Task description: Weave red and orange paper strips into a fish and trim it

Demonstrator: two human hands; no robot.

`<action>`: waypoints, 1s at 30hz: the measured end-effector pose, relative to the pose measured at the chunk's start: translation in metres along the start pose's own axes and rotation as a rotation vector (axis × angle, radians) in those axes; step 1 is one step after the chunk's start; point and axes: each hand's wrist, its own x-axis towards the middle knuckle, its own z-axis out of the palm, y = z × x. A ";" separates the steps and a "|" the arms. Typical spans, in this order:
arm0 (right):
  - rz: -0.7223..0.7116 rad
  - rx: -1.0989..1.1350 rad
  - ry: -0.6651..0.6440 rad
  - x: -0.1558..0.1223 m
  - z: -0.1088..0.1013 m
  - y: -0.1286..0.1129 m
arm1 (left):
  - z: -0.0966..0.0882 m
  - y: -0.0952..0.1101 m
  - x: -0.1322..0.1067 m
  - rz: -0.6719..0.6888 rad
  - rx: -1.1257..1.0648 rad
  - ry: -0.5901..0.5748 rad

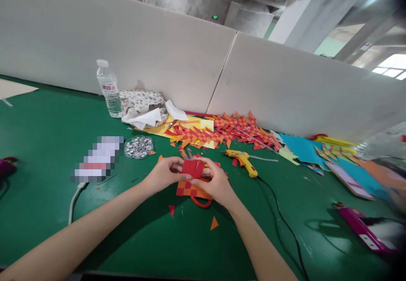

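Note:
Between my left hand and my right hand is a small red paper piece with a slit in it. Thumbs and fingers of both hands pinch it from either side. Just below it on the table lies an orange and red checkered woven paper piece. Scissors with an orange-red handle lie partly under that weave, their blades beyond my fingers. Two loose paper scraps, one red triangle and one orange triangle, rest nearer to me.
A yellow glue gun with a black cord lies right of my hands. Behind are piled checkered paper fish. To the left stand a dish of googly eyes, a water bottle and a pixelated phone. A purple power strip lies right.

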 end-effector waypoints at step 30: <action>0.011 0.045 0.005 0.000 0.003 0.004 | -0.002 0.003 0.000 -0.023 0.000 0.106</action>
